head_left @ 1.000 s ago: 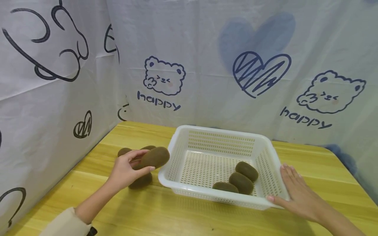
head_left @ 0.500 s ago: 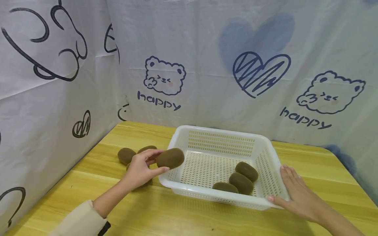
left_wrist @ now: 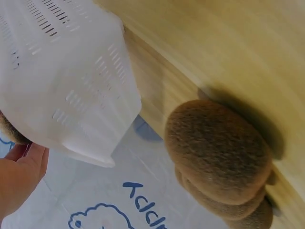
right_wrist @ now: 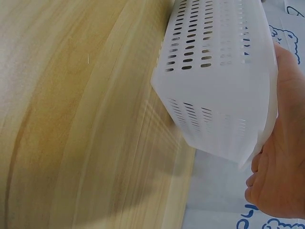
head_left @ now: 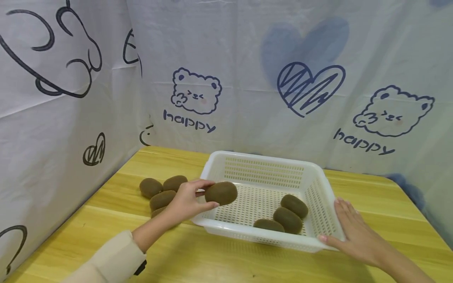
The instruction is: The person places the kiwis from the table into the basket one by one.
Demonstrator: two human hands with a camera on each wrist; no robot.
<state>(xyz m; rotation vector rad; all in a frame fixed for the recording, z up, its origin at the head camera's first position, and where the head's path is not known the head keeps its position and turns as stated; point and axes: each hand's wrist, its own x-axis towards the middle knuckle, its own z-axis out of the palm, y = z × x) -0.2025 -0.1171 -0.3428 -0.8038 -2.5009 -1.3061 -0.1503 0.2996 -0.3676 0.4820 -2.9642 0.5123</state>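
In the head view my left hand (head_left: 185, 202) pinches a brown kiwi (head_left: 222, 193) between thumb and fingers, above the left part of a white plastic basket (head_left: 244, 230). The left wrist view shows only an edge of this held kiwi (left_wrist: 10, 131) beyond the basket wall. My right hand (head_left: 357, 236) rests against the basket's right end, its fingers straight along the outside and its thumb at the near corner of the rim. Inside the basket, three kiwis (head_left: 287, 220) lie toward the near right.
Left of the basket, several more kiwis (head_left: 162, 199) lie grouped on the wooden table (head_left: 209, 259), partly covered by my left forearm. A printed white curtain (head_left: 247, 118) hangs behind the table and along its left side.
My left hand has carried the kiwi rightward, from over the pile on the table to over the basket. The right hand and the basket have stayed put.
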